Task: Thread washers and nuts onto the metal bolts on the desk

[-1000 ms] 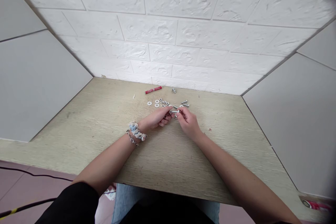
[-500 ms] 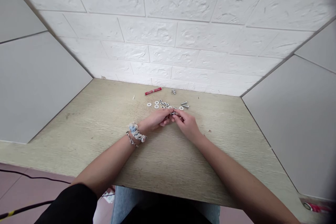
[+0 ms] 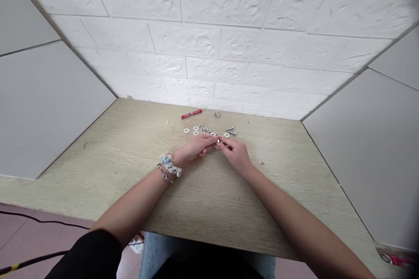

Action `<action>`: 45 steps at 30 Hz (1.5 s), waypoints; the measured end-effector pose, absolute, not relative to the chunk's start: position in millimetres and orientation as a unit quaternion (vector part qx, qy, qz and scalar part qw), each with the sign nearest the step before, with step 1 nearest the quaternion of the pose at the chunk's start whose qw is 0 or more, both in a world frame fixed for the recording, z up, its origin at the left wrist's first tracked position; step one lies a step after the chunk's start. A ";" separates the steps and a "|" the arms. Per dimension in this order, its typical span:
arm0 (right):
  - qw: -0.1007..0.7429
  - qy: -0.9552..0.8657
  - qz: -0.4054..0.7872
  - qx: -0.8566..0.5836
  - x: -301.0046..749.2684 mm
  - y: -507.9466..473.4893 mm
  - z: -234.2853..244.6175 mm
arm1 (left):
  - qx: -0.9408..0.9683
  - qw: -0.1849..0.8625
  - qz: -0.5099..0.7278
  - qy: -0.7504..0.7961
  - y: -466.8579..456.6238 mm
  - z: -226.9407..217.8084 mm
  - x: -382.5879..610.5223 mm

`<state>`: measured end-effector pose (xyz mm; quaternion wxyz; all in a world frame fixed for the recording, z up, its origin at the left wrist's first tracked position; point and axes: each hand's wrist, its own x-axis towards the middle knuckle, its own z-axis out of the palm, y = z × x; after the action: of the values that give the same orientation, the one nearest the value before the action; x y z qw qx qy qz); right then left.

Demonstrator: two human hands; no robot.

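Observation:
My left hand [image 3: 198, 146] and my right hand [image 3: 235, 153] meet just in front of the loose hardware, thumbs and fingertips pinched together. Between them shows a small silver metal fastener [image 3: 218, 140], mostly hidden by the fingers; whether it is a nut or a bolt I cannot make out. Close beyond the hands lie several hex nuts [image 3: 206, 129] and flat washers [image 3: 186, 130], some partly covered by my left hand. Two bolts [image 3: 232, 133] rest beyond my right hand, beside another washer [image 3: 226, 135].
A red pen-like stick [image 3: 191, 113] lies near the white brick-patterned wall [image 3: 216, 69], left of a small cluster of metal parts [image 3: 217, 114]. Grey panels [image 3: 59, 109] flank the wooden tabletop [image 3: 203, 209]. At the lower right is a red cylinder [image 3: 393, 260].
Both hands stay together at the same spot. The fingers have shifted slightly around the metal fastener, and less of it shows now.

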<state>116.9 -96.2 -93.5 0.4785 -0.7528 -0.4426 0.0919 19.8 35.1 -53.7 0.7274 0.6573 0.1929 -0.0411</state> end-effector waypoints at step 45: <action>0.762 -0.129 0.185 -0.607 156.7 -88.7 -101.2 | 0.813 0.500 0.139 0.264 80.9 -54.0 57.5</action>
<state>156.7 -88.7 -101.2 0.7618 -0.6072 -0.1294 0.1850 57.5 80.9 -54.0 0.4997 0.8132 0.2641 0.1386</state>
